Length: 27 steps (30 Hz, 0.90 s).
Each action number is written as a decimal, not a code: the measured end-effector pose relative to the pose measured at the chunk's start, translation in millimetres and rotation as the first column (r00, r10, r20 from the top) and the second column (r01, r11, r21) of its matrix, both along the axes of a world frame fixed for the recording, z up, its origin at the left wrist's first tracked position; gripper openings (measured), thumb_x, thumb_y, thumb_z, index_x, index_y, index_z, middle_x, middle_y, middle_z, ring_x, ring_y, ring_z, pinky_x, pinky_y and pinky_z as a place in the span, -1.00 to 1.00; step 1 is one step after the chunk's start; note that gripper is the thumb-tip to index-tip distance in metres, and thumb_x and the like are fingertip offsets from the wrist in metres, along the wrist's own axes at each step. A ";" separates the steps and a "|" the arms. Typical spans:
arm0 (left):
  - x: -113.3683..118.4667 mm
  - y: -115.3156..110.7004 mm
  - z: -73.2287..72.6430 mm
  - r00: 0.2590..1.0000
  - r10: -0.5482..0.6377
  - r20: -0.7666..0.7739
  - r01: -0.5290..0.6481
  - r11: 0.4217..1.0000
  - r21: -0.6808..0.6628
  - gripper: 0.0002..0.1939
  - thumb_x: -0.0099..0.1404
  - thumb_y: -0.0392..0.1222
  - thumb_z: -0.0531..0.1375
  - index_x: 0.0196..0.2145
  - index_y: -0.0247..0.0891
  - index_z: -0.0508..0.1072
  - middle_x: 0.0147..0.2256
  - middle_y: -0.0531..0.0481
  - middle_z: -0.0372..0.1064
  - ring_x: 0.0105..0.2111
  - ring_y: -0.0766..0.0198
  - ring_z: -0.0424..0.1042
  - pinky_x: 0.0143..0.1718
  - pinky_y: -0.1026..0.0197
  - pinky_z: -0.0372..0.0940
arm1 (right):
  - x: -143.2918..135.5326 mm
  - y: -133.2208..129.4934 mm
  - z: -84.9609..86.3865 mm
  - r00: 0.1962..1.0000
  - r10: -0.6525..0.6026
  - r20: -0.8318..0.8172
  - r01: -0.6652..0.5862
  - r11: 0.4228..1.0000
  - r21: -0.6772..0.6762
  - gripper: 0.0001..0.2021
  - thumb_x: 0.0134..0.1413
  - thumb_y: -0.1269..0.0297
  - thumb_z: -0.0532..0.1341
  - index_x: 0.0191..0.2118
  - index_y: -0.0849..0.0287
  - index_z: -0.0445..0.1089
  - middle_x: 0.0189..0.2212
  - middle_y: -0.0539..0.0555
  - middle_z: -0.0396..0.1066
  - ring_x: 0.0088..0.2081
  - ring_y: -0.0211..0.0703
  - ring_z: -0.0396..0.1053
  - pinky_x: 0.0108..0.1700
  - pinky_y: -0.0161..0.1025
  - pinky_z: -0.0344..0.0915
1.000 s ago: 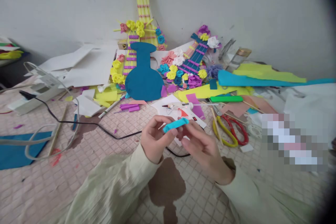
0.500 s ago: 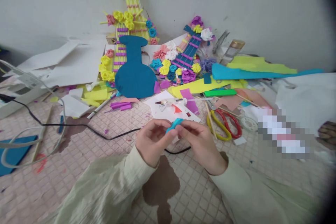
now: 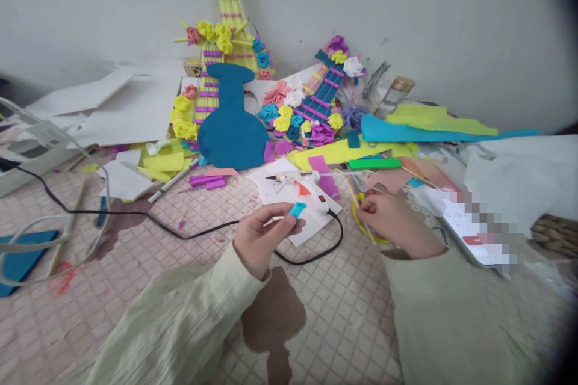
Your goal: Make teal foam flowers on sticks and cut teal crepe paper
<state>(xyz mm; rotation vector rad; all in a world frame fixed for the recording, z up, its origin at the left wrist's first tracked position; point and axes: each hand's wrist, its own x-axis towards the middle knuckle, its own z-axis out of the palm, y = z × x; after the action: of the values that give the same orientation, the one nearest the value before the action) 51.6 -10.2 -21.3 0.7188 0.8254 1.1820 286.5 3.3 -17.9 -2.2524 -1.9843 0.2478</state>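
Observation:
My left hand (image 3: 266, 234) pinches a small piece of light blue paper (image 3: 298, 210), which looks folded or rolled, between thumb and fingers. To the right, my right hand (image 3: 395, 219) has its fingertips closed on a thin wooden stick (image 3: 352, 189). Under that hand lie the scissors (image 3: 361, 230); part of the yellow handle shows, and the red one is hidden. Just beyond my left hand a hot glue gun (image 3: 318, 191) rests on a sheet of white paper (image 3: 295, 231).
A dark blue guitar-shaped cutout (image 3: 232, 138) leans before flower-decorated paper guitars (image 3: 323, 93). A black cord (image 3: 158, 225) crosses the table. Right of my hands lie a green cutter (image 3: 374, 163) and a phone (image 3: 465, 228). Coloured paper (image 3: 433, 126) lies at the back.
My right hand has let go of the blue paper and moved right to the stick over the scissors. My left hand keeps the paper. The view has shifted slightly.

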 end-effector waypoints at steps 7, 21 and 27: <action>-1.5 -3.0 9.4 0.997 -0.051 0.063 0.055 0.997 -0.048 -0.84 -0.02 -0.32 0.25 -0.41 -0.34 0.39 -0.48 -0.04 0.48 -0.45 0.24 0.48 -0.38 0.22 0.36 | -35.4 -17.2 23.0 0.748 0.159 -0.644 -0.171 0.984 0.044 -0.81 0.06 0.16 0.01 -0.41 0.15 0.23 -0.60 -0.05 0.22 -0.55 -0.29 0.21 -0.51 -0.34 0.15; 1.6 0.1 -2.2 0.995 -0.095 0.008 0.095 0.995 -0.014 -0.72 -0.01 -0.30 0.20 -0.27 -0.35 0.32 -0.52 0.05 0.36 -0.52 0.35 0.38 -0.43 0.25 0.28 | -70.8 -29.8 12.8 0.641 0.188 -0.744 -0.234 0.971 0.045 -0.73 0.11 0.10 0.01 -0.22 0.13 0.33 -0.66 -0.10 0.03 -0.63 -0.37 -0.01 -0.63 -0.37 -0.06; 0.8 0.5 -3.1 0.994 -0.078 -0.075 0.077 0.997 -0.004 -0.79 -0.01 -0.28 0.22 -0.34 -0.36 0.41 -0.48 0.02 0.39 -0.50 0.33 0.42 -0.38 0.24 0.33 | -71.3 -30.5 10.0 0.665 0.209 -0.717 -0.233 0.970 0.066 -0.70 0.10 0.10 0.02 -0.17 0.12 0.36 -0.66 -0.09 0.13 -0.64 -0.35 0.06 -0.64 -0.37 -0.02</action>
<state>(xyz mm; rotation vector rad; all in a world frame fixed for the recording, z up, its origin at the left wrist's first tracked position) 52.4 -9.7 -24.4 0.7912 0.8531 1.0903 215.2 -27.2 -7.9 -1.5169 -1.7663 1.0241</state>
